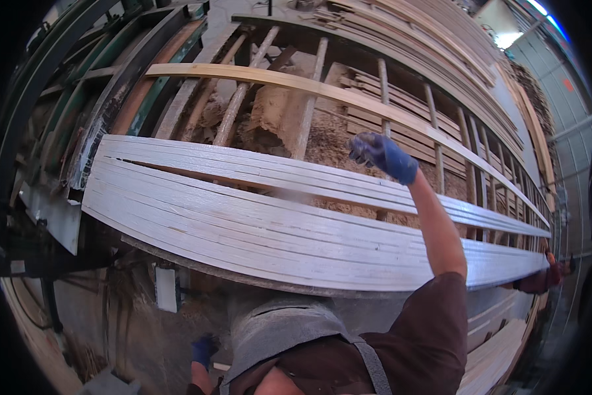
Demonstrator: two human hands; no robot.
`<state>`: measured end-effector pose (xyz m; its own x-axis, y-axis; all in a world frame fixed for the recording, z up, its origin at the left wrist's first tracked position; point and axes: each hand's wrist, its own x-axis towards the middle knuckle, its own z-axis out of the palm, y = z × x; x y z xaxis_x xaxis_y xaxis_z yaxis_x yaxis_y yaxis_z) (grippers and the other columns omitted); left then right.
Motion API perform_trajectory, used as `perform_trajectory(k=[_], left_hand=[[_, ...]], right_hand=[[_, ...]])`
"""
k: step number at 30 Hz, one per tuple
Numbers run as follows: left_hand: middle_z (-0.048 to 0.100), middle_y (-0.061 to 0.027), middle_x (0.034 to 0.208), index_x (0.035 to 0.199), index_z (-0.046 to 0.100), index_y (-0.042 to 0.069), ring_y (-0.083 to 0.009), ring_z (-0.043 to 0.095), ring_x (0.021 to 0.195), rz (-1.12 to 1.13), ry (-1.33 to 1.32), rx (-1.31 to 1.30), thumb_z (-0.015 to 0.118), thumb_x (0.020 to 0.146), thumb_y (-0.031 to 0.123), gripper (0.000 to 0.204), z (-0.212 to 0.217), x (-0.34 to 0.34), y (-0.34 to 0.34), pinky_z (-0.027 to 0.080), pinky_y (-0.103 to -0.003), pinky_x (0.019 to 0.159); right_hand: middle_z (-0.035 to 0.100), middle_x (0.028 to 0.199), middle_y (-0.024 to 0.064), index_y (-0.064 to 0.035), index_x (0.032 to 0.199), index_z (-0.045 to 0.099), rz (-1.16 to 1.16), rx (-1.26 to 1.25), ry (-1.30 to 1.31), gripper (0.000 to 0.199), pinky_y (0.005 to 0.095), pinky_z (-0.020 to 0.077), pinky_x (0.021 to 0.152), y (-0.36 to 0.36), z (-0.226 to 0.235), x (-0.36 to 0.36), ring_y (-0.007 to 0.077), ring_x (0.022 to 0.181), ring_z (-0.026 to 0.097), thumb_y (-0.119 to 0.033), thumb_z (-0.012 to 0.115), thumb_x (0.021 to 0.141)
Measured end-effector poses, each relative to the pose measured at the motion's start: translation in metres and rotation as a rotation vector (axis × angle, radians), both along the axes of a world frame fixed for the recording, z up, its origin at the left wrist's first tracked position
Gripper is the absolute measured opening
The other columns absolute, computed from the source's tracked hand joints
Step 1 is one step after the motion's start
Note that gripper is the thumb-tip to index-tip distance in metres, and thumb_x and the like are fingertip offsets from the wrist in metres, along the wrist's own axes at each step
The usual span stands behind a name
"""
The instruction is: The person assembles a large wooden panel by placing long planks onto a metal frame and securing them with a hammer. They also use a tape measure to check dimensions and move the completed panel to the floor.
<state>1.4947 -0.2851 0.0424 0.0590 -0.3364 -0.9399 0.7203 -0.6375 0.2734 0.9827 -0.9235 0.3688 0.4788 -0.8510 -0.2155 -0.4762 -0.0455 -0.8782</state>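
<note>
My right hand (pixel 384 158), in a blue glove with darker fingertips, is raised over the far edge of the white-coated wooden strips. Its fingers are loosely bent and apart, with nothing visible in them. Below it lie the long white strips (pixel 256 227), side by side in two groups. A narrow wedge-shaped gap parts the groups, widening from the left end. My left hand (pixel 205 349), also blue-gloved, hangs low beside my grey apron (pixel 289 329), away from the strips; its fingers are too dark and blurred to read.
One bare wooden strip (pixel 348 99) lies across the metal rollers (pixel 312 95) beyond the white ones. Stacked boards (pixel 401 112) and sawdust show beneath and behind. A green metal machine frame (pixel 105 79) stands at left. Another person's dark sleeve (pixel 536 282) is at the strips' right end.
</note>
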Motion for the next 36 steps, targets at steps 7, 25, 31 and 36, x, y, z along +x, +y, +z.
perform_trajectory(k=[7, 25, 31, 36], left_hand=[[0.068, -0.012, 0.107, 0.115, 0.067, 0.001, -0.0181, 0.064, 0.095, -0.288, -1.185, -0.145, 0.057, 0.1, 0.025, 0.03, 0.133, 0.046, -0.127, 0.053, -0.035, 0.083], [0.055, -0.017, 0.138, 0.142, 0.05, 0.005, -0.0327, 0.052, 0.128, -1.233, -2.025, -0.735, 0.074, 0.081, 0.049, 0.079, 0.332, -0.028, -0.545, 0.04, -0.046, 0.109], [0.037, -0.0196, 0.154, 0.154, 0.034, 0.014, -0.0335, 0.035, 0.144, -1.719, -1.88, -0.806, 0.08, 0.068, 0.054, 0.106, 0.291, -0.068, -0.606, 0.017, -0.052, 0.122], [0.035, -0.0209, 0.155, 0.153, 0.037, 0.014, -0.0368, 0.034, 0.144, -1.713, -2.038, -0.956, 0.082, 0.066, 0.053, 0.104, 0.263, -0.073, -0.639, 0.018, -0.057, 0.121]], right_hand=[[0.075, 0.096, 0.0102, -0.0106, 0.11, 0.07, 0.135, 0.654, 0.659, 0.062, 0.0385, 0.0602, 0.069, -0.117, -0.12, -0.026, 0.0203, 0.08, 0.072, -0.063, 0.04, 0.099], [0.074, 0.107, 0.0131, -0.0105, 0.119, 0.07, 0.326, 0.878, 0.547, 0.045, 0.0396, 0.0596, 0.073, -0.217, -0.147, 0.017, 0.0247, 0.087, 0.072, -0.046, 0.057, 0.096], [0.067, 0.124, 0.0065, -0.0059, 0.138, 0.057, 0.421, 1.082, 0.401, 0.049, 0.0315, 0.0532, 0.093, -0.134, -0.174, 0.004, 0.0144, 0.105, 0.063, -0.04, 0.052, 0.103], [0.057, 0.141, 0.0068, -0.0035, 0.146, 0.047, 0.558, 0.742, 0.217, 0.059, 0.0288, 0.0361, 0.113, -0.105, -0.189, -0.023, 0.0133, 0.126, 0.051, -0.046, 0.047, 0.104]])
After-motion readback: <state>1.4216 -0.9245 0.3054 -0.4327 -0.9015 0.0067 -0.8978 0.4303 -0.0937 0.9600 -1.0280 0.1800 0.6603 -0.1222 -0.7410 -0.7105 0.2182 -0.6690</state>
